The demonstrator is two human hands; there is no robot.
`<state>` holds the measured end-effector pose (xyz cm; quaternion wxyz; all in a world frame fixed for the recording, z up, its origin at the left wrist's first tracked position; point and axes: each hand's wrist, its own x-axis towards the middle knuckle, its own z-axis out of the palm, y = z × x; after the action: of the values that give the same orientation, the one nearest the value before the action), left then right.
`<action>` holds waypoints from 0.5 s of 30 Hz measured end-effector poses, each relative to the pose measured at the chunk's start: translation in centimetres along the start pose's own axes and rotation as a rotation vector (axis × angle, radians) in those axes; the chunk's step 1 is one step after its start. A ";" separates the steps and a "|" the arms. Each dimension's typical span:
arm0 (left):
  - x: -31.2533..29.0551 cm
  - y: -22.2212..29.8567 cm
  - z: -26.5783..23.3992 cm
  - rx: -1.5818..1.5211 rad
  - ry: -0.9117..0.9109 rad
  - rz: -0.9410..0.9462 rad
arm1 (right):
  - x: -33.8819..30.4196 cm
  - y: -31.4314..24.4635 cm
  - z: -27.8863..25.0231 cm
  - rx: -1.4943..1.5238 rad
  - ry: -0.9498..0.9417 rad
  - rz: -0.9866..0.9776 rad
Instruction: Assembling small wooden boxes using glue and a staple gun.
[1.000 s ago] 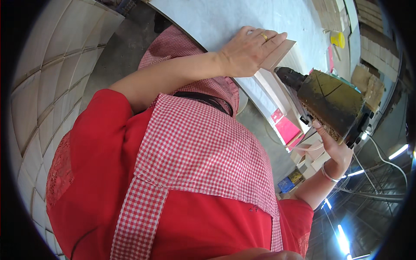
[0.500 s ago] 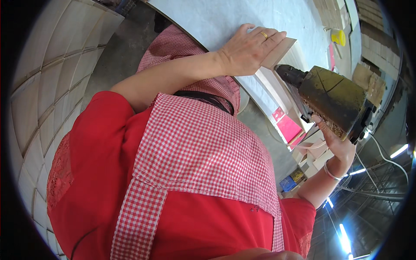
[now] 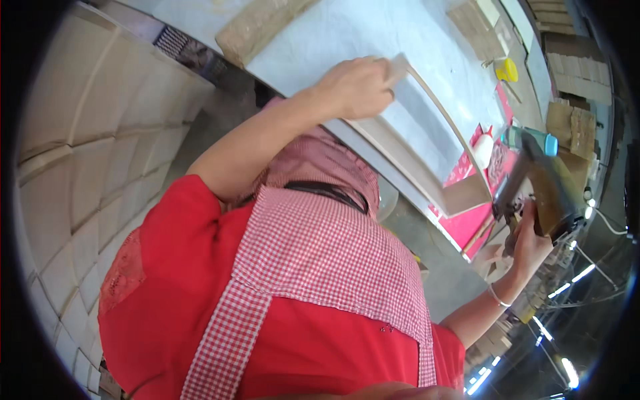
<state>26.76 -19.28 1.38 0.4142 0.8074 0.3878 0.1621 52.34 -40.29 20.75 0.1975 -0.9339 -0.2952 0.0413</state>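
Note:
My left hand [image 3: 360,88] is closed around the left end of a rectangular wooden frame [image 3: 470,195]. The frame has thin pale sides and an open middle, through which the table top shows. It rests on the pale work table [image 3: 313,40], by the front edge. In my right hand [image 3: 531,241] is a nail gun [image 3: 559,193], blurred by motion and held just off the frame's right end. My fingers wrap its handle, and its body hides part of them.
A wooden block [image 3: 263,30] lies at the far left of the table. Pink sheeting [image 3: 467,230], a white bottle with a red tip [image 3: 483,148] and a yellow cup [image 3: 507,69] are on the right. Stacked boards [image 3: 477,27] stand farther back. Tall stacks of panels [image 3: 100,133] line my left.
The nail gun has moved away from the frame's upper corner, to the right and lower. My left hand has shifted left and lower, and the frame now shows its open middle.

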 end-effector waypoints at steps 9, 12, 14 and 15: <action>4.6 -3.1 -3.7 0.282 -0.199 -0.038 | 4.6 24.3 9.7 -0.239 0.210 -0.375; 5.5 -4.1 -3.0 0.249 -0.195 -0.187 | 5.9 27.5 13.0 -0.449 0.295 -0.381; 5.4 -3.5 -2.8 0.273 -0.190 -0.222 | 6.3 27.8 14.3 -0.534 0.184 -0.161; 5.3 -3.0 -2.8 0.291 -0.215 -0.207 | 6.3 28.1 14.5 -0.529 0.179 -0.127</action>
<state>27.10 -12.65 0.35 0.3468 0.8271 0.4415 -0.0262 69.76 -52.77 -3.34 -0.0257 -0.9326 -0.3348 -0.1322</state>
